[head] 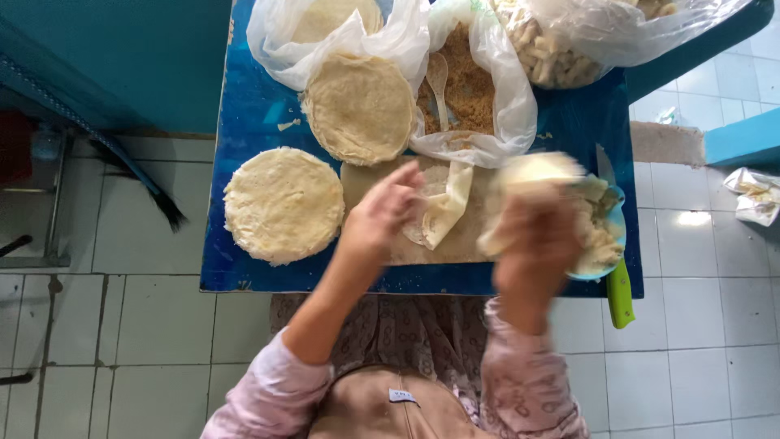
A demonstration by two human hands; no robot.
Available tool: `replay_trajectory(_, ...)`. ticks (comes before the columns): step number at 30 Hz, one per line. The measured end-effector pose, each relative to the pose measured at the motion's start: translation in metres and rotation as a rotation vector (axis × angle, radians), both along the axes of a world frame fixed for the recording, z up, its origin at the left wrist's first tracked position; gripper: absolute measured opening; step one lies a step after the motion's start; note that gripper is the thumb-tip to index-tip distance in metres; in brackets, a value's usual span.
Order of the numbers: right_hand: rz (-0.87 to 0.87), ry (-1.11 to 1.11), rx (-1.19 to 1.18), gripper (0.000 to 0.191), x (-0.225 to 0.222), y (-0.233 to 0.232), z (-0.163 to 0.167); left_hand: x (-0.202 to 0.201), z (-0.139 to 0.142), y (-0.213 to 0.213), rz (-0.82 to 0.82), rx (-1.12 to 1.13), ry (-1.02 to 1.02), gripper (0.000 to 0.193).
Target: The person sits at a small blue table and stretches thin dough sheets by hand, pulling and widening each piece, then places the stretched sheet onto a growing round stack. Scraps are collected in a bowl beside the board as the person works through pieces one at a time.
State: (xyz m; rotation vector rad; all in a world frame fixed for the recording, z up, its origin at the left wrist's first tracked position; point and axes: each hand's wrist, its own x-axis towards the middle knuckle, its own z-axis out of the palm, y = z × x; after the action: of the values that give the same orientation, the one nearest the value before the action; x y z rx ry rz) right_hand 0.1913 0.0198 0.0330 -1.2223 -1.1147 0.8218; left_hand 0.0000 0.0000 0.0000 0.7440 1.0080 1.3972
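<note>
Seen from above: a blue table (pixel 260 114) standing on a pale tiled floor (pixel 122 325), loaded with food. At the far edge, a clear plastic bag of pale stick-shaped pieces (pixel 552 49), beside it an open plastic bag of brown crumbs (pixel 467 81) with a plastic spoon (pixel 439 81) lying in it. Further left, a white bag (pixel 284 36) spilling a stack of thin round wrappers (pixel 360 107), and nearer the front left another round stack of wrappers (pixel 283 205) lying apart from the first. In the middle, a light cutting board (pixel 366 183) carrying a single wrapper folded over itself (pixel 443 207). At the right edge, a blue bowl of pale filling (pixel 605 232) and a green-handled knife (pixel 619 289) sticking out past the table edge. Left hand (pixel 382 215) hovering over the board, fingers bent and loosely spread, fingertips just at the folded wrapper; grip on it impossible to tell. Right hand (pixel 532 244) raised and motion-blurred in front of the bowl, fingers closed around a pale folded wrapper (pixel 528 175) held above the board's right end. Pink patterned sleeves at the bottom of the view.
</note>
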Motion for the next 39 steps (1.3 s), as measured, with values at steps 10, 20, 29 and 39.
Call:
replay_trajectory(10, 0.480, -0.369, 0.140, 0.028, -0.072, -0.016, 0.020, -0.077, -0.007, -0.063, -0.021, -0.200, -0.714, 0.052)
replay_trajectory(20, 0.849, 0.016, -0.371, 0.011, -0.093, -0.002, -0.013, -0.108, 0.013, -0.096, 0.199, -0.099, 0.305, 0.025)
replay_trajectory(29, 0.749, -0.471, -0.097, 0.012, -0.162, 0.018, -0.010, -0.145, 0.012, -0.082, 0.498, -0.111, 0.848, 0.012)
replay_trajectory(39, 0.610, -0.647, 0.025, 0.012, -0.200, 0.048, -0.033, -0.166, -0.002, -0.042, 0.562, -0.085, 1.272, 0.016)
